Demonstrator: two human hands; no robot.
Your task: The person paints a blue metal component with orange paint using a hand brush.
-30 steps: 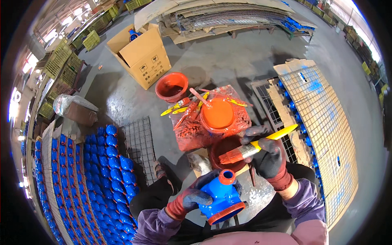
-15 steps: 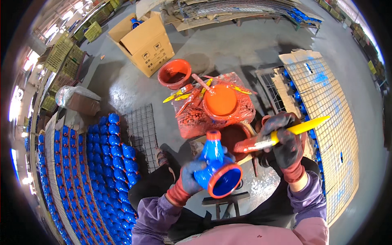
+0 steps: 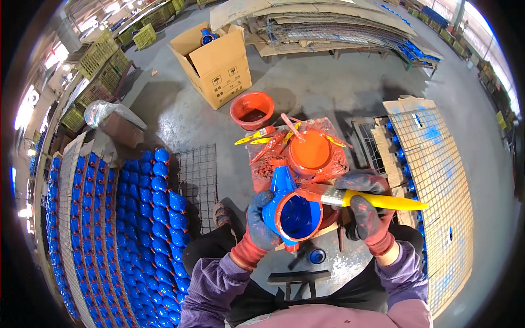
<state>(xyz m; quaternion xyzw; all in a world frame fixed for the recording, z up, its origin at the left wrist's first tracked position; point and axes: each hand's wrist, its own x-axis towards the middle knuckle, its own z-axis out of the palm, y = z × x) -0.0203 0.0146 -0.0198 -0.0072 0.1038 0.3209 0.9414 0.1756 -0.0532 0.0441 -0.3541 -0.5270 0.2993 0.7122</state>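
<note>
In my gloved left hand (image 3: pixel 260 221) I hold a blue pipe fitting (image 3: pixel 278 213), its wide round mouth facing up toward me and its narrower neck pointing away. Orange-red paint rings the mouth and the small end at the bottom. My gloved right hand (image 3: pixel 369 210) grips a yellow-handled paintbrush (image 3: pixel 383 200). The brush's red bristles touch the right upper part of the fitting's rim. Beyond the fitting, a tub of orange paint (image 3: pixel 313 150) stands on a paint-crusted block (image 3: pixel 262 172). A darker container under my hands is mostly hidden.
Several brushes (image 3: pixel 257 135) lie beside the tub. Behind are a red bucket (image 3: pixel 251 110) and an open cardboard box (image 3: pixel 219 71). Rows of blue fittings (image 3: pixel 145 218) fill the left. A wire mesh rack with cardboard (image 3: pixel 437 191) stands at right. A small stool (image 3: pixel 298 277) is below my hands.
The fitting has turned, so its mouth faces up more. The brush has moved left from beside the fitting onto its rim. My view has shifted slightly.
</note>
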